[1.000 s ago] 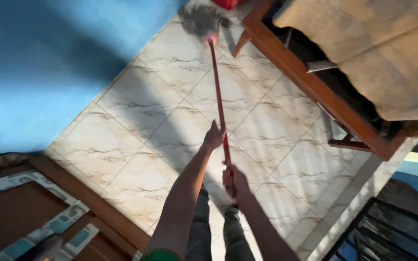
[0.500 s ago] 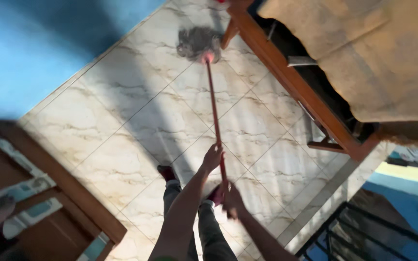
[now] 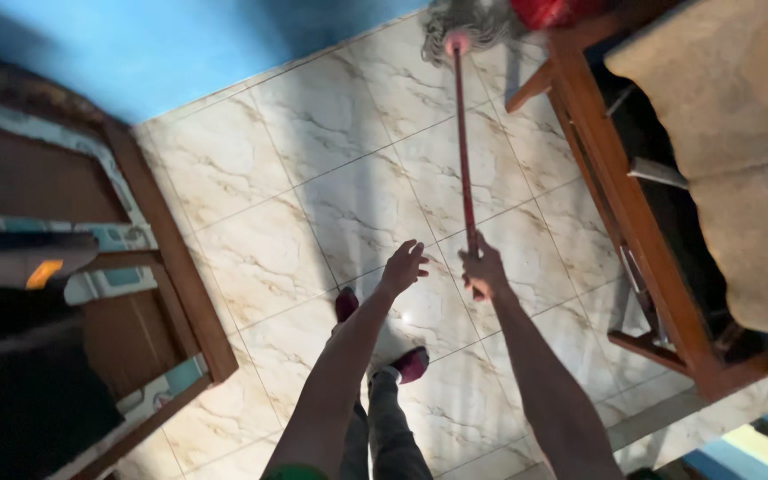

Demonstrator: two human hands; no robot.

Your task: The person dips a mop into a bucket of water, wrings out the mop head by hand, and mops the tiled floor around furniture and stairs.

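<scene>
A mop with a long red handle (image 3: 462,151) reaches away from me across the marble-patterned tile floor (image 3: 313,151). Its grey stringy head (image 3: 468,22) lies at the top of the view, beside a red object (image 3: 548,11). My right hand (image 3: 484,268) is closed around the lower end of the handle. My left hand (image 3: 404,266) hovers just left of the handle with fingers spread, holding nothing. My legs and dark red shoes (image 3: 411,363) show below the hands.
A wooden furniture frame (image 3: 620,191) with a beige cushion (image 3: 731,133) stands on the right. A wooden door or cabinet with patterned trim (image 3: 148,240) is on the left. A blue wall (image 3: 180,36) runs along the top.
My left hand has let go of the mop handle and opened. The mop head has moved farther away, up near the red object. The view has swung, bringing the wooden piece on the left closer.
</scene>
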